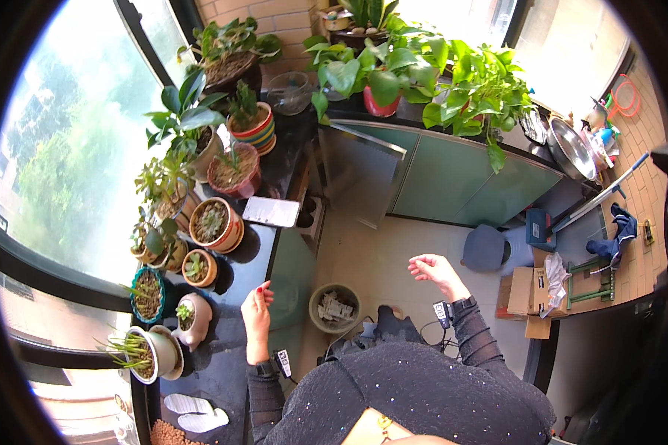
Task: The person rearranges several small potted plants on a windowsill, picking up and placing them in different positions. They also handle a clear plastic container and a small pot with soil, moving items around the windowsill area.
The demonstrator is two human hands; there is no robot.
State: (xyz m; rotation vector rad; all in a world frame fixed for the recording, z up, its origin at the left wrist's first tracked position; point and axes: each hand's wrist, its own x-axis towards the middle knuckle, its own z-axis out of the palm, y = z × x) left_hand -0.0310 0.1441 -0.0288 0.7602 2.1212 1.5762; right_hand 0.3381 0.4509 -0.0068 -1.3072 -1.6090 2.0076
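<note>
My left hand (257,317) hovers over the front edge of the dark counter (234,334), its fingers loosely extended and nothing seen in them. Nearest to it on the counter are a pink animal-shaped pot (194,326) with a small succulent and a small orange-brown pot (199,268). A white phone (272,211) lies flat by the counter edge, beside a striped terracotta pot (219,226) with a rosette succulent. My right hand (438,273) is held in the air over the floor, fingers stretched toward the left, holding nothing visible.
White gloves (197,413) lie at the near end of the counter. A bin (335,308) with crumpled waste stands on the floor between my hands. At the far side, a glass cabinet door (360,174) stands ajar below trailing plants (467,89). A cardboard box (528,293) and a stool (485,247) are at right.
</note>
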